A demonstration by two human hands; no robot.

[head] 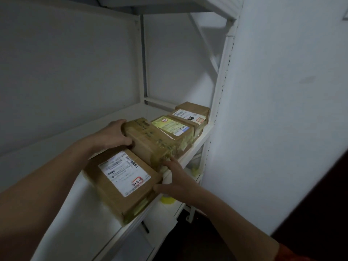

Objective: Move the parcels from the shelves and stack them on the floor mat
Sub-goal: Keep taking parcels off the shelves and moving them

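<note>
Several brown cardboard parcels stand in a row along the front of a white shelf [56, 153]. The nearest parcel [120, 183] carries a white shipping label. Behind it is a taped parcel [150, 140], then one with a yellow label [172, 126], then one with a white label [190, 116]. My left hand [114, 134] grips the far left end of the taped parcel, fingers curled over its edge. My right hand [173, 178] holds its near right corner at the shelf's front edge, thumb against the nearest parcel's side.
A white wall [282, 110] stands close on the right, beside the perforated shelf upright [220, 95]. Another shelf board [188, 6] hangs overhead. Lower shelves show below, with a yellow object [166, 200] under my right hand. The floor at bottom right is dark.
</note>
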